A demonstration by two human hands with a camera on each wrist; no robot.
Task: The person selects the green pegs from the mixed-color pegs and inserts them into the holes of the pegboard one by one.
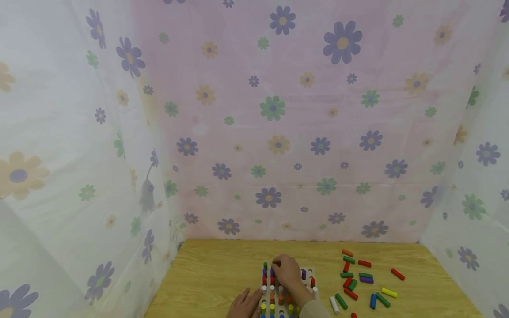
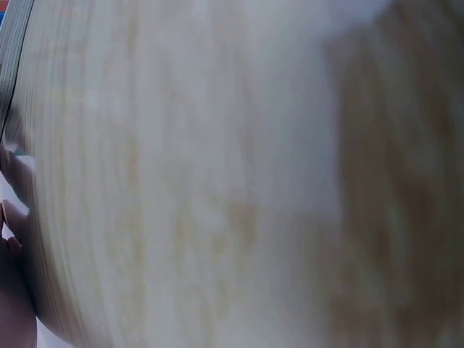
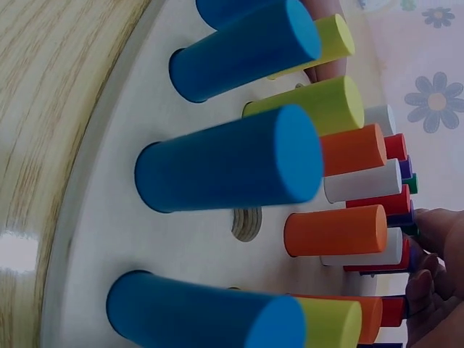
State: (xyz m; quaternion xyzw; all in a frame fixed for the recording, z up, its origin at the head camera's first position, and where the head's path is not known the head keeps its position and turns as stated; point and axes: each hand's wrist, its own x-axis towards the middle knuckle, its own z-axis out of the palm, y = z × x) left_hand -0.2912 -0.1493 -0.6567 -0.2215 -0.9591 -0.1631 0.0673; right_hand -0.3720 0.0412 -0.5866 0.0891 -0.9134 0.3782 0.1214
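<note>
A pale pegboard (image 1: pixel 308 270) stands at the table's front, with rows of coloured pegs upright in it. My right hand (image 1: pixel 287 271) reaches over its far part, fingertips pinching a green peg (image 3: pixel 411 230) behind a purple one. Another green peg (image 1: pixel 265 266) stands in the far left corner. Blue pegs (image 3: pixel 228 159) fill the near row, with yellow pegs (image 3: pixel 308 105), orange pegs (image 3: pixel 336 230), white pegs (image 3: pixel 362 181) and red ones beyond. My left hand (image 1: pixel 244 304) lies at the board's left edge, fingers extended; its wrist view is mostly blurred tabletop.
Loose pegs in several colours lie scattered on the wooden table (image 1: pixel 214 265) to the right, among them a yellow peg (image 1: pixel 389 292), a blue peg (image 1: pixel 373 301) and a white peg (image 1: pixel 334 304). Flower-patterned curtains (image 1: pixel 298 132) enclose the table's back and sides.
</note>
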